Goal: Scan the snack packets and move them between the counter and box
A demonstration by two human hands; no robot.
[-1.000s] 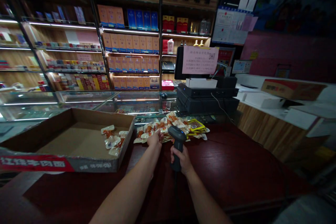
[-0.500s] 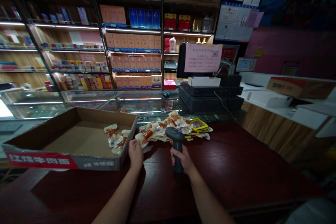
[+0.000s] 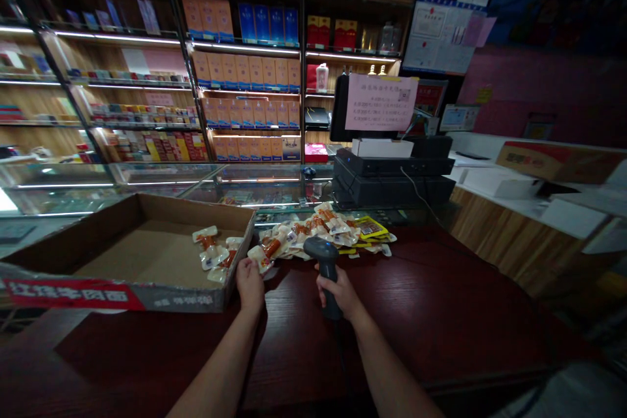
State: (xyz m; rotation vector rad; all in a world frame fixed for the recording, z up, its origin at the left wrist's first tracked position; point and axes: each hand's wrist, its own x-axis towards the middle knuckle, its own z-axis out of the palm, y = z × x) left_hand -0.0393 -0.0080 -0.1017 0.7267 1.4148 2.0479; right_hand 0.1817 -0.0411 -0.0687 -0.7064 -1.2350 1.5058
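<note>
My right hand [image 3: 337,290] is wrapped round the handle of a dark grey barcode scanner [image 3: 323,249], held upright with its head towards the left. Between the fingertips of my left hand [image 3: 250,281] is a clear vacuum-sealed snack packet [image 3: 267,251] with a reddish-brown piece inside. That packet is beside the right wall of a shallow cardboard box [image 3: 147,297]. A few similar packets [image 3: 208,247] lie in the box's right end. Behind the scanner is a heap of sealed packets [image 3: 318,225], with yellow packets [image 3: 369,228] at its right side.
The dark red wooden counter [image 3: 416,313] lies under everything. At the back stand a monitor with a pink paper notice [image 3: 377,104] and a black cash drawer [image 3: 392,183]. A glass display case [image 3: 264,179] and lit shelves of boxed goods [image 3: 245,72] are behind. Cartons [image 3: 548,160] sit at right.
The view has shifted slightly. My left hand and its packet sit a little further left, close to the box wall. The scanner stays in my right hand, in nearly the same place.
</note>
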